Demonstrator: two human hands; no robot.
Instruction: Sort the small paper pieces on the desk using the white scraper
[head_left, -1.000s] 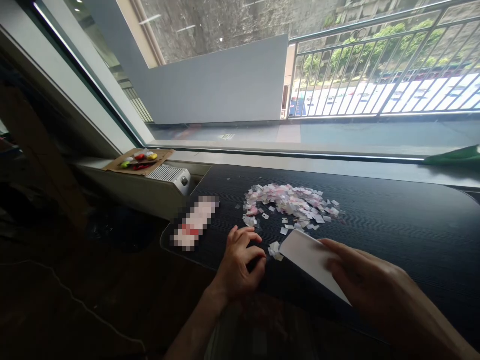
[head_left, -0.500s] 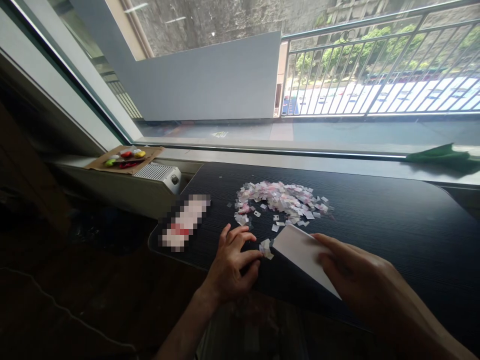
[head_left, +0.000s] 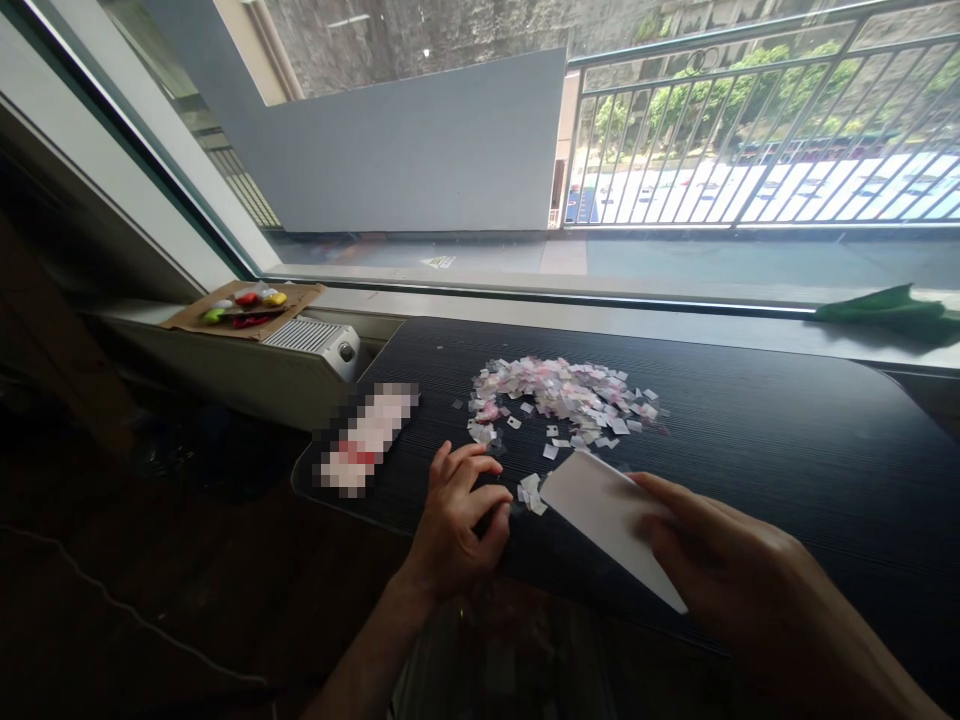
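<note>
My right hand (head_left: pixel 720 555) grips a white card (head_left: pixel 600 510) or envelope by its right side, slanting over the black table. Just left of its far corner lies a little heap of paper scraps (head_left: pixel 531 494). My left hand (head_left: pixel 463 510) is beside that heap, fingers spread and curved, with nothing seen in them. Beyond both hands spreads a larger pile of paper scraps (head_left: pixel 555 385), small white and pinkish squares, some loose at its near edge.
A blurred pinkish-white item (head_left: pixel 367 440) lies at the left of the black table (head_left: pixel 757 430). Left of the table, a cardboard sheet (head_left: pixel 300 296) with colourful items rests by a white radiator (head_left: pixel 319 345). A green cloth-like thing (head_left: pixel 892 312) lies on the sill at right.
My left hand has drawn slightly back to the left, away from the small heap. The white card has shifted and tilted a little in my right hand. The view has moved slightly.
</note>
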